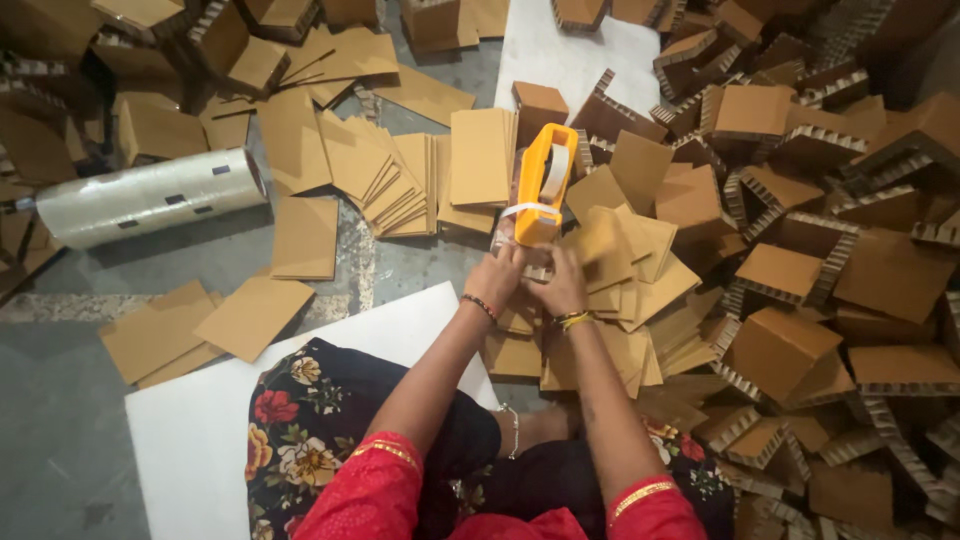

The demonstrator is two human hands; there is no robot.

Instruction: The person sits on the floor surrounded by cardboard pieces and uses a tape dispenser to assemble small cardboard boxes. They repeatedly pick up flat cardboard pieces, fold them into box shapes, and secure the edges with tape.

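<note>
A heap of folded honeycomb cardboard corner pieces (800,200) fills the right of the frame. Flat cardboard squares (400,170) lie fanned across the floor (60,440), upper centre, many seemingly unused. At centre, the left hand (495,278) and right hand (562,285) close around a yellow tape dispenser (545,180), standing upright.

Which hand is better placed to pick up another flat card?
Probably the left hand: the fanned flat cards lie on its side. The right hand is nearer the tape dispenser handle.
</note>
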